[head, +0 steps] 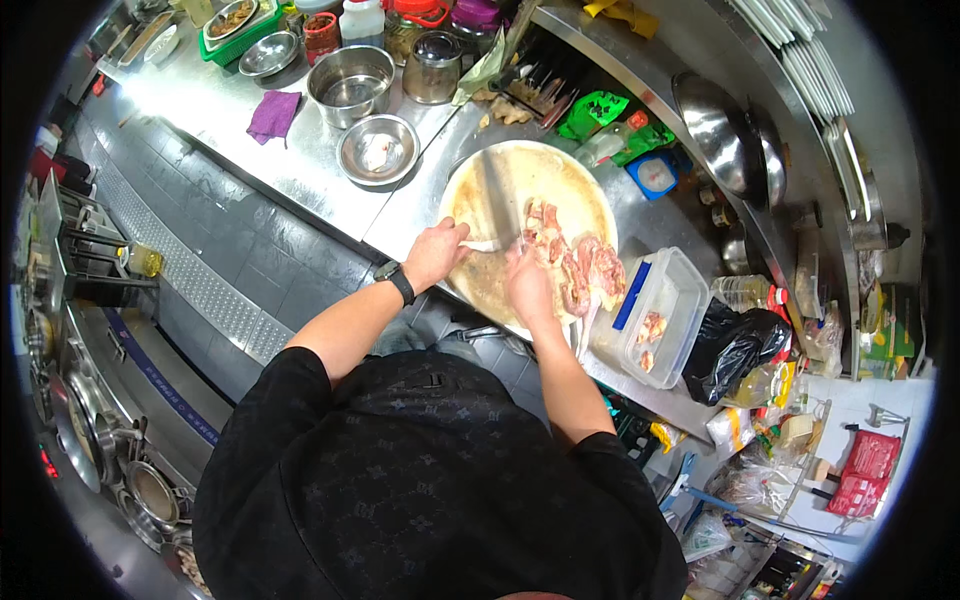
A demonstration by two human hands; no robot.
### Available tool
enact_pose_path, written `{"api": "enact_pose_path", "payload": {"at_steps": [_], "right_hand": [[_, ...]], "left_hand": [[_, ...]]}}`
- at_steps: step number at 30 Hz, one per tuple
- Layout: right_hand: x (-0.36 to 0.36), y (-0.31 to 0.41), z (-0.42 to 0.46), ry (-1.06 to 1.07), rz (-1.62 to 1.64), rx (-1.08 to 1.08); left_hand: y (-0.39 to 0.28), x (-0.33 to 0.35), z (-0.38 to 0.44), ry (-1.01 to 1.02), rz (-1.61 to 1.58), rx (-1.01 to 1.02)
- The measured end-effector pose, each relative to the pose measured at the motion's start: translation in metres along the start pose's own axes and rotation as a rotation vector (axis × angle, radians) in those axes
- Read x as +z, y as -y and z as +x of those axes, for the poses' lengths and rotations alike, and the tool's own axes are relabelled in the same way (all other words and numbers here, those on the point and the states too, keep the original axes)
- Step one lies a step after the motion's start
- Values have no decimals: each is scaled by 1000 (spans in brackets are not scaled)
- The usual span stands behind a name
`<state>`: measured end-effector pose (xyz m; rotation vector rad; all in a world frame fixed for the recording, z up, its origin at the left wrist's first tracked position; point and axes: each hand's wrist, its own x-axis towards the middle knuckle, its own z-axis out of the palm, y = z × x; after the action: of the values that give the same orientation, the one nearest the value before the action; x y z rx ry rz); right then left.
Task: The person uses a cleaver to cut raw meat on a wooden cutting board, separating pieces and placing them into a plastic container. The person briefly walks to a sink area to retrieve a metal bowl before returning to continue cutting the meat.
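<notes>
A round cutting board lies before me on the steel counter. My right hand grips a knife; its blade is blurred and points away from me over the board. My left hand, with a black watch on the wrist, pinches a pale, thin piece of poultry at the board's left side. The piece's inner end meets the blade near my right hand. Raw meat pieces and a larger raw poultry piece lie on the board's right side, its pale shank hanging past the rim.
Right of the board stands a clear plastic tub with some raw meat inside. A steel bowl, a steel pot and a purple cloth sit at left. A steel shelf overhangs the counter's far right side.
</notes>
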<state>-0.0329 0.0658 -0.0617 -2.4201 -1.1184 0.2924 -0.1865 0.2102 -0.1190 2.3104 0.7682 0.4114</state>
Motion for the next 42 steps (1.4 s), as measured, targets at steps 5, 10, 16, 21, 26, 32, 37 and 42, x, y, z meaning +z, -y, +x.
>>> {"api": "enact_pose_path", "payload": {"at_steps": [5, 10, 16, 21, 26, 32, 37, 42], "right_hand": [[-35, -6, 14, 128, -92, 110], [-64, 56, 11, -164, 171, -19], [-3, 6, -8, 186, -127, 91], [-87, 63, 3, -201, 181, 3], [20, 4, -42, 30, 43, 155], [-5, -7, -15, 245, -24, 125], [8, -79, -25, 152, 41, 240], [-4, -79, -24, 21, -39, 181]], "left_hand": [[-6, -14, -15, -70, -85, -61], [22, -2, -33, -201, -193, -208], [-1, 16, -25, -194, -199, -70], [-21, 28, -12, -157, -195, -159], [-17, 45, -12, -173, -263, -252], [12, 46, -10, -176, -326, -215], [10, 7, 24, -444, -171, 4], [-31, 7, 10, -166, 64, -20]]}}
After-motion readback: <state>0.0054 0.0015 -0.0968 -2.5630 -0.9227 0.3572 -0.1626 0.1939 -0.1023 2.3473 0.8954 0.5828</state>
